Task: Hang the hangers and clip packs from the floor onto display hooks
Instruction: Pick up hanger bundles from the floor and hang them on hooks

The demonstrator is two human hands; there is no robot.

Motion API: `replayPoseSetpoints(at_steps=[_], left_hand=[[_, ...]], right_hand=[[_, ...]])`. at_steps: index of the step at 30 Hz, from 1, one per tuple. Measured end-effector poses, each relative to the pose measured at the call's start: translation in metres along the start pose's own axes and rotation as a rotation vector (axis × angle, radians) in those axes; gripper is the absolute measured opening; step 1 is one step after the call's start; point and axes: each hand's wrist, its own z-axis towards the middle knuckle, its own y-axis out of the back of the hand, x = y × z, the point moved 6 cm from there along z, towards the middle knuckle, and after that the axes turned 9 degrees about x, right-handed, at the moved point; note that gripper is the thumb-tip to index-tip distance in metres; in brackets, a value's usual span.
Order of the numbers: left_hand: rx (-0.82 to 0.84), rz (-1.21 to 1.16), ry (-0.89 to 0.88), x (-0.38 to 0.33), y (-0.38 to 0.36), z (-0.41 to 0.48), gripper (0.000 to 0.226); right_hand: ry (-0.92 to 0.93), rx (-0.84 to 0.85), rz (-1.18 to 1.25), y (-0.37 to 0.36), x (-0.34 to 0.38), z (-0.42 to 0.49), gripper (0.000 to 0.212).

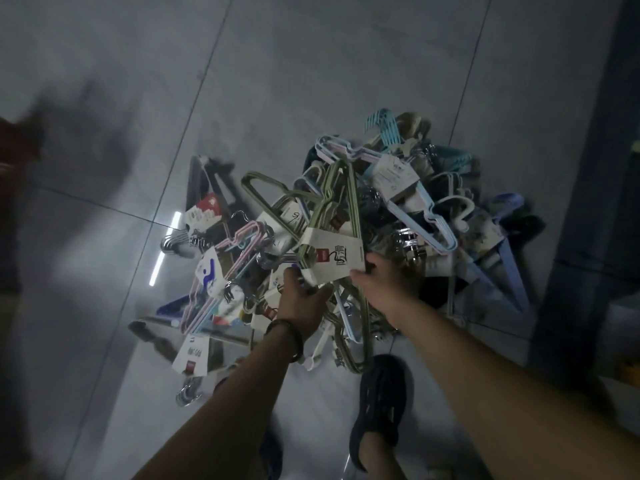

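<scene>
A tangled pile of hanger packs lies on the grey tiled floor (277, 81). On top is a green hanger pack (341, 209) with a white paper band (332, 258). My left hand (302, 299) grips the band's lower left edge. My right hand (382, 285) holds its right edge. To the left lie a pink hanger pack (221, 268) and a chrome clip pack (202, 216). Light blue hanger packs (412, 192) lie at the right. No display hooks are in view.
My dark shoe (382, 407) stands on the floor just below the pile. A dark shelf upright (588, 202) runs down the right side. A blurred red-brown object (17, 143) is at the left edge. Bare tile stretches beyond the pile.
</scene>
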Motion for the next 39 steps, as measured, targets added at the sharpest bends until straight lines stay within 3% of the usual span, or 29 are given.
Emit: replayPoseSetpoints(at_steps=[5,9,10,14,15,17,20,22,23,24,26,29,31,33,35,37,39], left_hand=[[-0.026,-0.187,-0.016,-0.019,0.012,-0.016,0.027],[-0.054,0.099,-0.181,-0.044,0.032,-0.032,0.038],[-0.051,0.199,-0.215,-0.054,0.039,-0.032,0.040],[-0.024,0.696,-0.349,-0.114,0.064,-0.023,0.047],[0.006,0.835,-0.388,-0.129,0.064,-0.022,0.050],[0.097,1.105,-0.454,-0.152,0.056,-0.016,0.053],[0.256,1.395,-0.485,-0.171,0.035,-0.002,0.048],[0.330,1.499,-0.473,-0.176,0.022,0.011,0.041],[0.348,1.497,-0.459,-0.178,0.019,0.021,0.037],[0.368,1.478,-0.431,-0.179,0.016,0.033,0.032],[0.412,1.474,-0.393,-0.177,0.012,0.058,0.029],[0.424,1.709,-0.465,-0.173,0.006,0.077,0.036],[0.303,1.610,-0.500,-0.172,0.008,0.079,0.044],[-0.088,1.596,-0.611,-0.179,0.012,0.075,0.055],[-0.347,1.369,-0.615,-0.174,0.018,0.069,0.060],[-0.494,0.905,-0.436,-0.148,0.025,0.059,0.058],[-0.592,0.586,-0.159,-0.104,0.026,0.038,0.068]], right_hand=[[0.038,-0.025,0.225,0.006,0.009,-0.027,0.040],[0.126,0.028,0.200,0.008,0.026,-0.064,0.047],[0.179,-0.031,0.152,0.015,0.034,-0.073,0.052],[0.538,-0.613,-0.331,0.069,0.081,-0.120,0.061],[0.604,-0.677,-0.440,0.074,0.092,-0.124,0.061],[0.639,-0.624,-0.625,0.076,0.101,-0.113,0.070],[0.405,-0.221,-0.657,0.066,0.077,-0.057,0.086],[0.306,-0.029,-0.421,0.056,0.053,-0.033,0.059],[0.336,-0.049,-0.358,0.053,0.046,-0.027,0.039],[0.377,-0.096,-0.319,0.051,0.039,-0.021,0.033],[0.407,-0.129,-0.274,0.043,0.031,-0.011,0.033],[0.358,-0.111,-0.300,0.036,0.024,0.013,0.045],[0.350,-0.126,-0.333,0.036,0.024,0.028,0.037],[0.296,-0.093,-0.363,0.034,0.015,0.043,0.034],[0.148,0.011,-0.358,0.028,0.000,0.053,0.065],[0.044,0.120,-0.292,0.019,-0.014,0.061,0.086],[0.002,0.154,-0.243,0.015,-0.029,0.074,0.084]])
